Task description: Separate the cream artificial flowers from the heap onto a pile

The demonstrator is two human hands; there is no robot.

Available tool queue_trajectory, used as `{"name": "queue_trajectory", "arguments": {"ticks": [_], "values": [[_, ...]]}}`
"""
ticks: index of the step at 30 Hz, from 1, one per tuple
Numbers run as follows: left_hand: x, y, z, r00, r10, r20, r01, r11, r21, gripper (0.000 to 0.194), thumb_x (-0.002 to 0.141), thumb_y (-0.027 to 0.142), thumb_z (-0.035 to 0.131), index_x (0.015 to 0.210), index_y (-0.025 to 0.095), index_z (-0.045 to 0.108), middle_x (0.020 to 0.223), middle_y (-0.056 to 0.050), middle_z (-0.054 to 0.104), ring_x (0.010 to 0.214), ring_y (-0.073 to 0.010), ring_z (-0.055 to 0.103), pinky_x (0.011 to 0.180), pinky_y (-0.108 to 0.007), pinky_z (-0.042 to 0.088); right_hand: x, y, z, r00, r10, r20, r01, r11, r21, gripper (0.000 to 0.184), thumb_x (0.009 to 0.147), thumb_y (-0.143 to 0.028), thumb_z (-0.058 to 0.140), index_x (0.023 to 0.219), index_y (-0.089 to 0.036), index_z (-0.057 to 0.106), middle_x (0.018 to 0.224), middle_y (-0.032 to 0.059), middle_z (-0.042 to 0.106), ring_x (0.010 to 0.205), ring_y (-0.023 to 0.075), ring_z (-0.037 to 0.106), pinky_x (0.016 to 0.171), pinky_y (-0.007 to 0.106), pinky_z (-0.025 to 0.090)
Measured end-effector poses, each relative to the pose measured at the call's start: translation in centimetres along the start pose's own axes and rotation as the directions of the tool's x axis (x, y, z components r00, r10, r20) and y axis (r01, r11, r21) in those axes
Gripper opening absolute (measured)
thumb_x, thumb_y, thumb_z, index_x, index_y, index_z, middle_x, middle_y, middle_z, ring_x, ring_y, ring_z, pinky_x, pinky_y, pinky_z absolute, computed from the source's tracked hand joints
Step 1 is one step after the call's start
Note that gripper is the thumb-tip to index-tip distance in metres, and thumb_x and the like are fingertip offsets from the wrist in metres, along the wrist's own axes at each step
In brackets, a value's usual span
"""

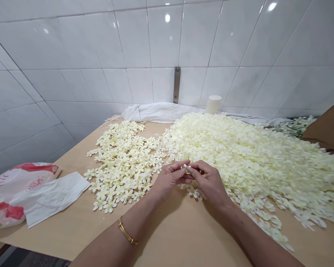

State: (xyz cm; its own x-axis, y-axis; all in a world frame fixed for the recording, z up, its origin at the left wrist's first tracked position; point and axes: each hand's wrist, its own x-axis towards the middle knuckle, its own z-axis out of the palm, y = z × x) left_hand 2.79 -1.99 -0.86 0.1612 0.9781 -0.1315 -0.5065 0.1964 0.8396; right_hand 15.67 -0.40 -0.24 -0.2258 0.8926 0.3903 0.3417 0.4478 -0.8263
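Note:
Between the fingertips of both hands is a small white artificial flower point(186, 167), mostly covered by the fingers. My left hand point(172, 174) is closed in a pinch on its left side, a gold bangle on that wrist. From the right, my right hand point(207, 178) pinches the same flower between thumb and fingers. A large heap of pale yellow-white artificial flowers point(239, 148) rises behind and to the right of the hands. To the left, a smaller, flatter spread of similar flowers point(125, 159) with yellow centres lies on the table.
The tan table point(167, 237) meets a white tiled wall. A red-and-white plastic pack point(19, 185) and a white tissue point(55, 198) lie at left. Along the back are a white cloth point(158, 112) and a white cylinder point(213, 104). A brown cardboard piece point(327, 126) stands at far right.

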Motion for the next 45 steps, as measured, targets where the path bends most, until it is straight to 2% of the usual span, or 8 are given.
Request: {"name": "queue_trajectory", "arguments": {"ticks": [7,15,18,23,28,35,40,45], "values": [[-0.4,0.2,0.3,0.982,0.155,-0.11,-0.136,0.978,0.158,0.025,0.059,0.031,0.071,0.069,0.012,0.059,0.056,-0.001,0.062,0.051,-0.011,0.058,0.053,-0.023,0.047,-0.3,0.1,0.5,0.99,-0.136,-0.029,0.135,0.99,-0.028,0.013,0.079,-0.025,0.049,0.075,-0.018,0.059,0.074,0.003,0.053,0.072,0.0154,0.05,0.065,0.028,0.039],[-0.4,0.2,0.3,0.995,0.098,-0.01,-0.096,0.985,0.145,0.031,0.058,0.037,0.071,0.069,0.014,0.053,0.056,-0.001,0.062,0.05,-0.011,0.058,0.055,-0.024,0.047,-0.1,0.4,0.5,0.984,0.16,0.083,-0.175,0.958,0.227,0.02,0.074,-0.036,0.053,0.066,-0.018,0.048,0.062,-0.0031,0.046,0.057,0.0112,0.042,0.054,0.024,0.036],[-0.5,0.3,0.4,0.992,0.123,-0.003,-0.12,0.972,0.201,0.03,0.056,0.034,0.072,0.07,0.014,0.054,0.055,-0.001,0.062,0.049,-0.0107,0.057,0.053,-0.022,0.044,-0.1,0.5,0.6,0.972,0.191,0.135,-0.224,0.925,0.308,0.025,0.076,-0.04,0.049,0.064,-0.019,0.043,0.057,-0.0048,0.043,0.054,0.0104,0.041,0.051,0.023,0.034],[-0.4,0.4,0.2,0.979,0.204,-0.016,-0.187,0.922,0.339,0.022,0.058,0.029,0.068,0.061,0.015,0.051,0.045,0.003,0.053,0.042,-0.0077,0.049,0.046,-0.019,0.038,-0.2,0.5,1.1,0.992,0.118,0.035,-0.12,0.988,0.096,0.025,0.077,-0.037,0.048,0.061,-0.019,0.041,0.055,-0.0051,0.04,0.053,0.0099,0.038,0.049,0.022,0.03],[-0.8,0.3,0.2,0.974,0.226,-0.037,-0.195,0.906,0.376,0.022,0.057,0.025,0.068,0.063,0.016,0.048,0.043,0.007,0.05,0.037,-0.0048,0.041,0.04,-0.016,0.031,-0.6,-0.6,1.5,0.989,0.144,0.03,-0.145,0.989,0.025,0.022,0.072,-0.027,0.052,0.054,-0.018,0.044,0.051,-0.0048,0.042,0.05,0.0088,0.041,0.047,0.021,0.03],[-0.9,0.5,0.4,0.981,0.174,-0.091,-0.134,0.932,0.336,0.038,0.054,0.03,0.072,0.08,0.018,0.048,0.049,0.004,0.059,0.043,-0.0089,0.051,0.043,-0.018,0.038,0.2,-1.5,1.3,0.96,0.281,-0.018,-0.275,0.95,0.147,0.011,0.07,-0.017,0.05,0.059,-0.018,0.05,0.053,-0.0044,0.05,0.049,0.0087,0.048,0.049,0.02,0.038],[-0.8,0.0,0.5,0.977,0.188,-0.103,-0.152,0.947,0.284,0.039,0.051,0.033,0.073,0.074,0.017,0.046,0.046,0.005,0.056,0.039,-0.0082,0.049,0.041,-0.019,0.038,0.4,-1.1,1.2,0.965,0.248,0.08,-0.259,0.948,0.187,0.012,0.068,-0.022,0.051,0.057,-0.018,0.047,0.051,-0.0045,0.049,0.051,0.0106,0.047,0.051,0.022,0.037],[-0.3,-0.1,0.0,0.988,0.144,-0.054,-0.122,0.947,0.296,0.033,0.054,0.038,0.071,0.068,0.015,0.051,0.049,0.002,0.058,0.04,-0.0082,0.05,0.042,-0.02,0.038,0.5,-0.2,1.0,0.977,0.202,0.065,-0.209,0.968,0.135,0.021,0.072,-0.031,0.049,0.056,-0.019,0.045,0.051,-0.0042,0.044,0.051,0.0107,0.039,0.051,0.023,0.031]]}}
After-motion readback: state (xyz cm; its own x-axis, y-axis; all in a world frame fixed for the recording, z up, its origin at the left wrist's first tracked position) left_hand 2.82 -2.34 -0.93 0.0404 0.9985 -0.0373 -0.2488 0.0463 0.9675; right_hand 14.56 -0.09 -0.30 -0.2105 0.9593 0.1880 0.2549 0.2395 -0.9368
